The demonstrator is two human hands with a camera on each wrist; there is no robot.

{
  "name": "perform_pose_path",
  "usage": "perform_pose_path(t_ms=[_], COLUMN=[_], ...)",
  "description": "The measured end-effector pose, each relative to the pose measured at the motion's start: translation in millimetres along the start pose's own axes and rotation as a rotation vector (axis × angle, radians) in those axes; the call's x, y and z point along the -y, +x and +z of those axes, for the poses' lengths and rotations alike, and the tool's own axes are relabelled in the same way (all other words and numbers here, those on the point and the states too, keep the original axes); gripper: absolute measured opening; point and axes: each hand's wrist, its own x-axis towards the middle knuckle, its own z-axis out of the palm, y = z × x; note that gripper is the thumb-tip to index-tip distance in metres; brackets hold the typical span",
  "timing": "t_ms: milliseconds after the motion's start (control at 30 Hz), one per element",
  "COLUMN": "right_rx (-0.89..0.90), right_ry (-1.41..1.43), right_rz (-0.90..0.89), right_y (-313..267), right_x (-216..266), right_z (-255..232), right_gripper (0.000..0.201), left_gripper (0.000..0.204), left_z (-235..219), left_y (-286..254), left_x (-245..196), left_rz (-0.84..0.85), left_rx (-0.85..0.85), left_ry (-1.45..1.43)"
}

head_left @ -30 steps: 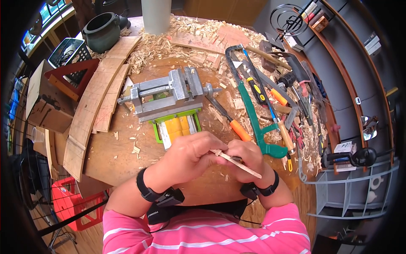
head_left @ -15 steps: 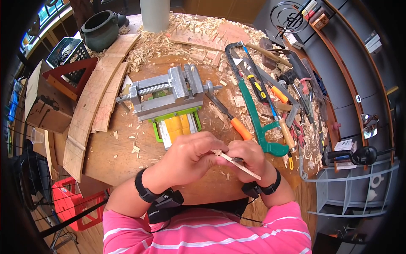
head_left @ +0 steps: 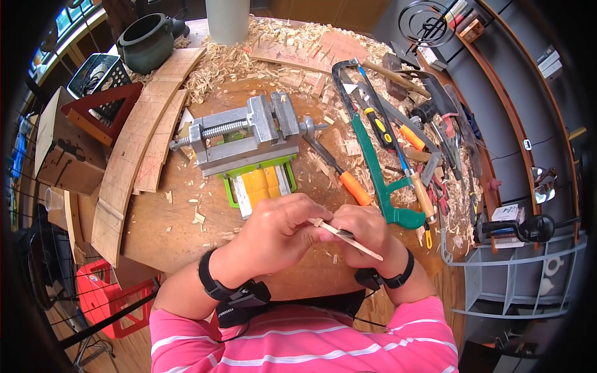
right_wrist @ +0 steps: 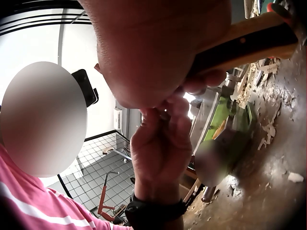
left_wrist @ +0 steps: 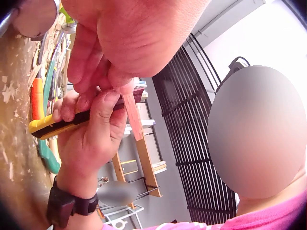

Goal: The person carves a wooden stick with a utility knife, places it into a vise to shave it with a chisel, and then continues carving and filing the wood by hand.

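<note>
In the head view my left hand [head_left: 277, 233] pinches a thin, pale wooden strip [head_left: 364, 248] near its thicker, notched end. The strip slants down to the right, its free end pointing toward my right wrist. My right hand [head_left: 360, 227] grips a knife whose dark blade [head_left: 344, 234] lies against the strip, close to the left fingertips. In the left wrist view the knife's yellow-and-black handle [left_wrist: 62, 125] sticks out of the right fist, and the strip [left_wrist: 133, 117] crosses the blade. Both hands meet above the front of the bench, the fingers partly hiding the knife.
A grey metal vise [head_left: 249, 137] stands ahead of the hands. To the right lie a green-handled saw [head_left: 373, 168], an orange-handled tool [head_left: 354, 188] and other tools among wood shavings [head_left: 273, 37]. Long boards [head_left: 146, 143] lie at the left.
The blade has shifted slightly and changed its angle along the strip. The strip's free end has risen a little in view; both hands stay together in nearly the same place.
</note>
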Motion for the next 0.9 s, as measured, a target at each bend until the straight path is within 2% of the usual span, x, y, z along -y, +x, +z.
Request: perform_pose_path(t_ms=[200, 333, 400, 467, 500, 567, 633, 900], right_rx=[-0.002, 0.038, 0.023, -0.047, -0.048, -0.072, -0.055, 0.013], right_ry=[-0.091, -0.080, -0.071, 0.162, 0.163, 0.145, 0.129, 0.036], right_rz=[0.019, 0.099, 0.114, 0.206, 0.203, 0.073, 0.049, -0.005], right_y=[1, 1, 1, 1, 1, -1, -1, -4], right_x=[2, 3, 5, 6, 4, -2, -3, -2], right_z=[1, 2, 3, 5, 5, 3, -1, -4], right_gripper=[0.027, 0.026, 0.026, 0.026, 0.026, 0.022, 0.023, 0.031], left_gripper=[0.031, 0.034, 0.036, 0.036, 0.035, 0.035, 0.034, 0.031], left_z=[4, 7, 4, 0, -2, 1, 3, 1], left_y=[1, -1, 2, 5, 5, 5, 4, 1], left_x=[0, 4, 4, 1, -1, 3, 4, -1], left_rz=[0.032, 0.028, 0.095, 0.110, 0.121, 0.150, 0.177, 0.059], left_rx=[0.005, -0.038, -0.043, -0.033, -0.019, -0.033, -0.048, 0.020], left_ry=[0.124, 0.107, 0.181, 0.156, 0.131, 0.113, 0.090, 0.088])
